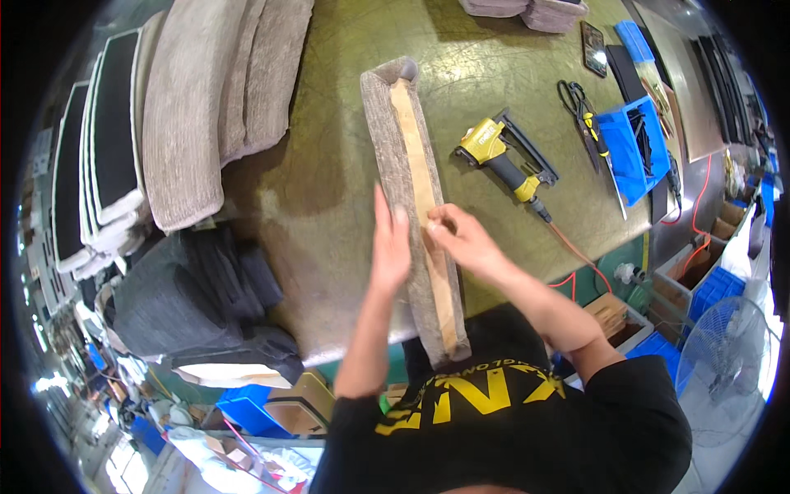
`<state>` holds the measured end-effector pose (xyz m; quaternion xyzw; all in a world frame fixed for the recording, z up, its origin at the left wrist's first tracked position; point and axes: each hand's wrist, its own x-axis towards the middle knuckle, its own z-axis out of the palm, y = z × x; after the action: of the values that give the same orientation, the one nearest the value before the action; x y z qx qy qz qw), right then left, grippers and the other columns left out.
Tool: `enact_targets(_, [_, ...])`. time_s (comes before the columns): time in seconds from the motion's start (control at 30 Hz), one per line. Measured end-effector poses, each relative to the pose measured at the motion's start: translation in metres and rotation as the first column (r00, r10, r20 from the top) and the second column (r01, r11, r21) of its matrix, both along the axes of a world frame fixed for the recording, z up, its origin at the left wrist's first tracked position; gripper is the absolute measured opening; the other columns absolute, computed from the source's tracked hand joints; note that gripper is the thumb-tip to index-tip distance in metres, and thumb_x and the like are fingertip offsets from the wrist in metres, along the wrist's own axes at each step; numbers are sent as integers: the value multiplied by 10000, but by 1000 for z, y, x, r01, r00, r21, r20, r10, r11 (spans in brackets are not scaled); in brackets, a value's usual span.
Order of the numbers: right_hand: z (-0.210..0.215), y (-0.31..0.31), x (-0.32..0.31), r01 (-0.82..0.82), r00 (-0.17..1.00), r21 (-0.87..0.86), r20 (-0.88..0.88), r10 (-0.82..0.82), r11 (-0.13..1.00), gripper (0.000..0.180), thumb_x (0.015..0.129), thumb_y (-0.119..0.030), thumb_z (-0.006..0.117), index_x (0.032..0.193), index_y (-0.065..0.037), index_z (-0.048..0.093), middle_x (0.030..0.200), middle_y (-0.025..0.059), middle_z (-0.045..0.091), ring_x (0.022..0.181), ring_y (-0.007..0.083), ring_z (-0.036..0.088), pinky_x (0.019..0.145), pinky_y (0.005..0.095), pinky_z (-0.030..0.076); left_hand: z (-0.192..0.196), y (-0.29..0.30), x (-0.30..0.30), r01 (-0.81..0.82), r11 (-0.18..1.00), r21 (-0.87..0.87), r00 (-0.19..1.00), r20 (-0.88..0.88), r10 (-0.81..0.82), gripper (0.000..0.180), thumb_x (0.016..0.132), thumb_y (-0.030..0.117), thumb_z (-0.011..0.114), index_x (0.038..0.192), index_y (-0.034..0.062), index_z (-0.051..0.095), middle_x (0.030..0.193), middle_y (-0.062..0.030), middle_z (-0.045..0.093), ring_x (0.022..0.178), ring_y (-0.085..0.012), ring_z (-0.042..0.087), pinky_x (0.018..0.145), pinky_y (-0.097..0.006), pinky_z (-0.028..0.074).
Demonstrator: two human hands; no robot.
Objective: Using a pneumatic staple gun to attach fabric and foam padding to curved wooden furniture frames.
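Note:
A long, narrow wooden board wrapped in grey-brown plush fabric (383,140) lies lengthwise on the table, its near end overhanging the edge towards me. A bare wood strip (414,148) shows down its middle between the folded fabric edges. My left hand (391,247) rests flat along the board's left side, fingers stretched out. Bent over the right edge, the fingers of my right hand (462,240) pinch the fabric by the wood. To the right lies a yellow and black air stapler (502,156) with an orange hose (576,251), touched by neither hand.
Plush-covered curved pieces (185,107) are stacked at the far left, above a dark fabric pile (185,296). At the right are pliers (586,123), a blue bin (613,136) and a phone (593,49). A fan (724,350) stands beyond the table's right side.

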<state>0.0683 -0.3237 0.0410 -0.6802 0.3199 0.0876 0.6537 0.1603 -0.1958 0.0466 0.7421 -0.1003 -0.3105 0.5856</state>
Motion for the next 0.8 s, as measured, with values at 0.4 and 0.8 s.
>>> enact_targets(0.4, [15, 2, 4, 277, 961, 396, -93, -262, 875, 216, 992, -202, 604, 903, -5, 587, 796, 18, 572, 710, 83, 488, 597, 286, 432, 1, 10, -70, -1, 999, 46, 998, 59, -2, 657, 1060, 246, 384, 1586, 8, 70, 1577, -233, 299, 1436, -333, 350, 1168, -394, 280])
enact_targets(0.8, [-14, 11, 34, 276, 951, -299, 222, -215, 913, 353, 1035, -283, 505, 869, 27, 539, 750, 279, 559, 721, 499, 527, 651, 484, 450, -18, -40, 12, -173, 954, -245, 952, -288, 99, 622, 1096, 350, 258, 1598, 37, 66, 1632, -189, 201, 1492, -273, 235, 1214, -357, 189])
